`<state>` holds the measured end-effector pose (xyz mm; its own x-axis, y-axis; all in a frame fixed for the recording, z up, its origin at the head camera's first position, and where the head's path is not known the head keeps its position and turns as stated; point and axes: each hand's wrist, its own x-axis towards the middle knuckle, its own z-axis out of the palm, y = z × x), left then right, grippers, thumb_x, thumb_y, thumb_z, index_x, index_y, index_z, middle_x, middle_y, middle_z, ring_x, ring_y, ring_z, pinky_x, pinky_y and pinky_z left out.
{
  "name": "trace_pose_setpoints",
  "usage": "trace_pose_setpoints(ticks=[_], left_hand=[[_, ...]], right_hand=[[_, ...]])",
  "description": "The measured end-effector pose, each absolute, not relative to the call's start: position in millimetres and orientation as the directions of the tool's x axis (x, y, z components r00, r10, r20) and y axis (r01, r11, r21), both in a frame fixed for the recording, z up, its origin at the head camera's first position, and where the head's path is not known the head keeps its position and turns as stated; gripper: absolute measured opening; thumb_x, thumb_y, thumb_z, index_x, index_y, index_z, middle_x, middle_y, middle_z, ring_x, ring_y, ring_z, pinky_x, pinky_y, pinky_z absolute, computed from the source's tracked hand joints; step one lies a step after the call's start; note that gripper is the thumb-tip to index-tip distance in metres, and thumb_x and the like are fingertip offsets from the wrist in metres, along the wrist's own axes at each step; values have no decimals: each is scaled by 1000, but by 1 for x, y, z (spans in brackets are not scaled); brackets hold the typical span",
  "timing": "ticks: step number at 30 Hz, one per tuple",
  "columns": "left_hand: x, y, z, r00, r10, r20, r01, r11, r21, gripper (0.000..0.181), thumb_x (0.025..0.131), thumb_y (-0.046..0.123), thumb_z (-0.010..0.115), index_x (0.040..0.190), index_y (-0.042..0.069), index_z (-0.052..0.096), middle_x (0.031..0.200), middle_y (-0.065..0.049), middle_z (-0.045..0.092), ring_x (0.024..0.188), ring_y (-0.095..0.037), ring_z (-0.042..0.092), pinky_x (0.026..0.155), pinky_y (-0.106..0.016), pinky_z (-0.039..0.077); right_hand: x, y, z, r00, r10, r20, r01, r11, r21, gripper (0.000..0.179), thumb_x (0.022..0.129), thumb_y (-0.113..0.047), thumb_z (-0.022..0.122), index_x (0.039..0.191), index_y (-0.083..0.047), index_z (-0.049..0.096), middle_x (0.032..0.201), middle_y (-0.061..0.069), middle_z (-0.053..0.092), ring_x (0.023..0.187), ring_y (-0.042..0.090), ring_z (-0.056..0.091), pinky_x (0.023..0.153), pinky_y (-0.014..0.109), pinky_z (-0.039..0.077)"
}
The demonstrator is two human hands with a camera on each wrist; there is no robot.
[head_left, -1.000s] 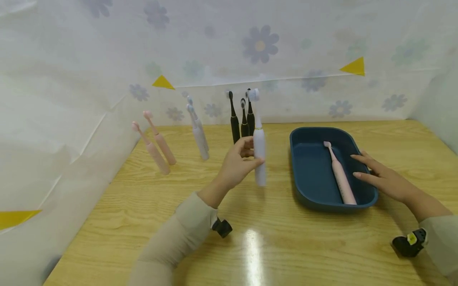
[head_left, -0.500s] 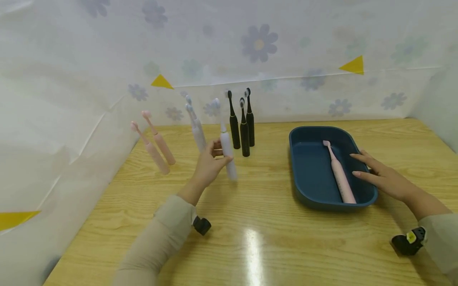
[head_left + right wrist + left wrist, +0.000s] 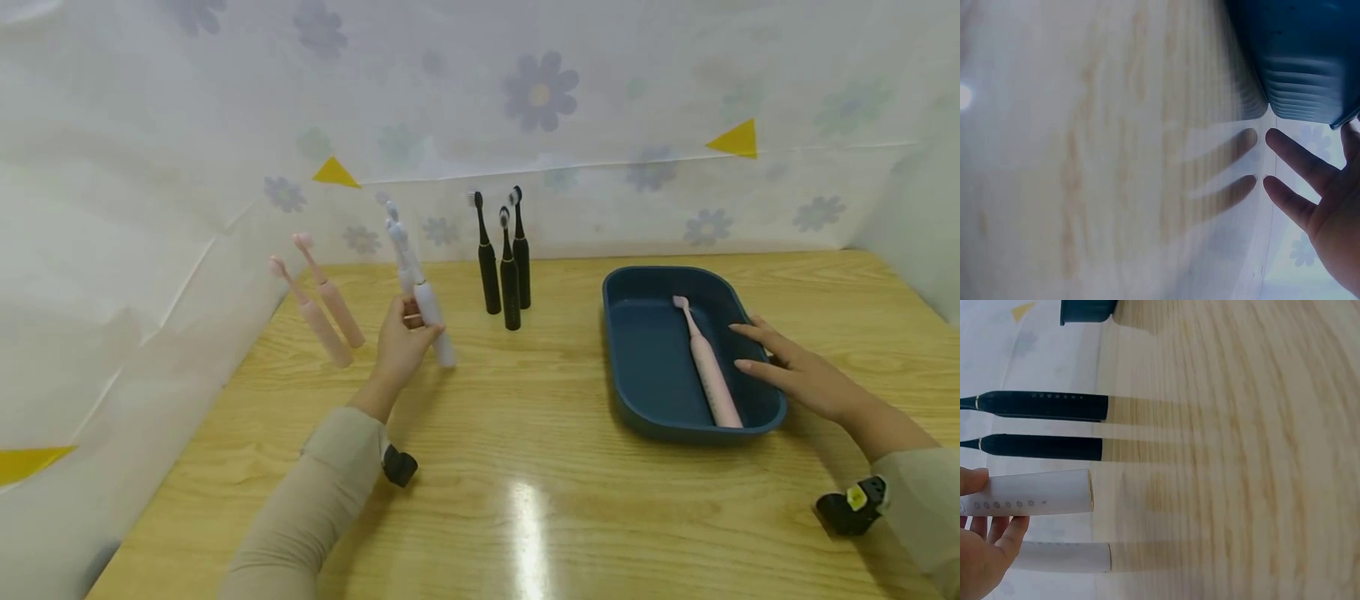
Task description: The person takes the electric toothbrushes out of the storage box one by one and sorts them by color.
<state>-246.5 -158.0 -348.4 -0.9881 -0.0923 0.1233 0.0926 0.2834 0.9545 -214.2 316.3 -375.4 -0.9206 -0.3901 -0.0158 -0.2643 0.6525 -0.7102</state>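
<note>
In the head view my left hand [image 3: 401, 343] holds a white electric toothbrush [image 3: 435, 321] by its handle, between thumb and fingers. The brush leans, head up and to the left. Just behind it stand white toothbrushes [image 3: 405, 273], partly hidden by it. The left wrist view shows the gripped handle [image 3: 1041, 492] with a row of small marks, beside another white handle [image 3: 1075, 556]. My right hand [image 3: 810, 379] rests at the right rim of a dark blue bin [image 3: 648, 421], its fingers straight and spread. A pink electric toothbrush [image 3: 711, 371] lies inside the bin.
Two pink toothbrushes [image 3: 330, 321] stand at the left of the wooden table [image 3: 570, 500]. Three black toothbrushes [image 3: 511, 287] stand upright between the white ones and the bin. A flower-patterned sheet [image 3: 600, 108] hangs behind the table.
My left hand has carried the white toothbrush leftward, from in front of the black toothbrushes to the standing white ones, and the brush has tilted left. My right hand stays at the bin.
</note>
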Motion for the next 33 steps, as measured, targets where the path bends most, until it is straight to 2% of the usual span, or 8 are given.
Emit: trace_pose_setpoints(ticks=[12, 23, 33], left_hand=[[-256, -165, -355, -980, -136, 146, 90, 353, 931, 44, 77, -4, 61, 115, -1, 38, 110, -14, 45, 98, -24, 47, 81, -30, 43], [-266, -164, -360, -979, -145, 141, 78, 372, 925, 43, 76, -3, 62, 113, 2, 40, 109, -12, 46, 97, -22, 46, 81, -30, 43], [-274, -161, -363, -978, -114, 174, 116, 399, 910, 44, 76, -4, 62, 114, 0, 40, 110, -14, 47, 101, -24, 47, 83, -27, 42]], right_hand=[[-215, 316, -376, -916, -401, -11, -279, 656, -701, 59, 92, -18, 42, 139, -8, 9, 141, 14, -13, 120, 50, 0, 78, 67, 18], [-216, 315, -376, -921, -389, -9, -270, 658, -703, 58, 92, -20, 42, 139, -10, 10, 141, 11, -12, 122, 47, -1, 79, 67, 17], [-215, 316, -379, -925, -380, -9, -265, 660, -703, 58, 92, -21, 43, 139, -11, 11, 142, 9, -12, 123, 44, -3, 80, 68, 15]])
